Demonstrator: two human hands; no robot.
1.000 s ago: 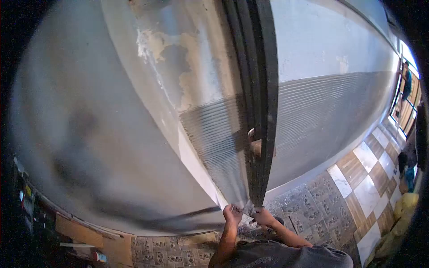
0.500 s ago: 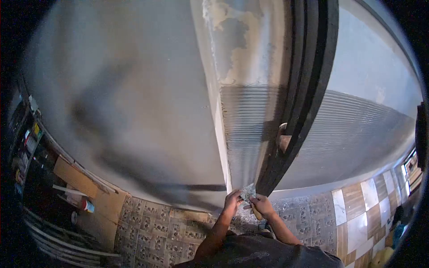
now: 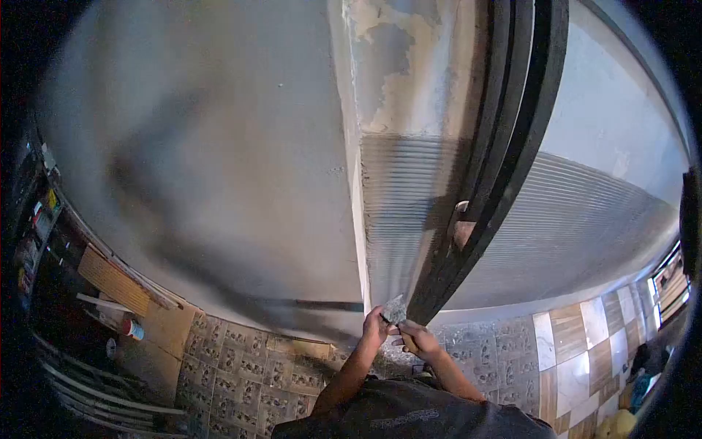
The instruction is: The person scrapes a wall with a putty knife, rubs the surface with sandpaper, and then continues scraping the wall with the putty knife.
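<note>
My right hand (image 3: 422, 341) is closed around the pale handle of a small trowel. The trowel blade (image 3: 395, 309) points up and away from me and is smeared with grey mortar. My left hand (image 3: 374, 328) is closed right beside the blade's left edge, fingers curled. A small dark bit shows at its fingertips, too small to name. Both hands are low, in front of the foot of a narrow wall strip whose ridged grey mortar (image 3: 398, 186) reaches partway up.
A dark upright frame (image 3: 504, 146) stands right of the strip, with a metal latch piece (image 3: 463, 233) on it. More ridged mortar (image 3: 563, 212) covers the right wall. At left is a smooth grey wall (image 3: 241, 146). Cardboard (image 3: 157, 333) and a white tub (image 3: 134, 329) lie lower left on the tiled floor.
Both hands and the trowel have shifted slightly left in view. The blade now sits nearer upright, and my left hand remains close against it. The whole view has turned a little.
</note>
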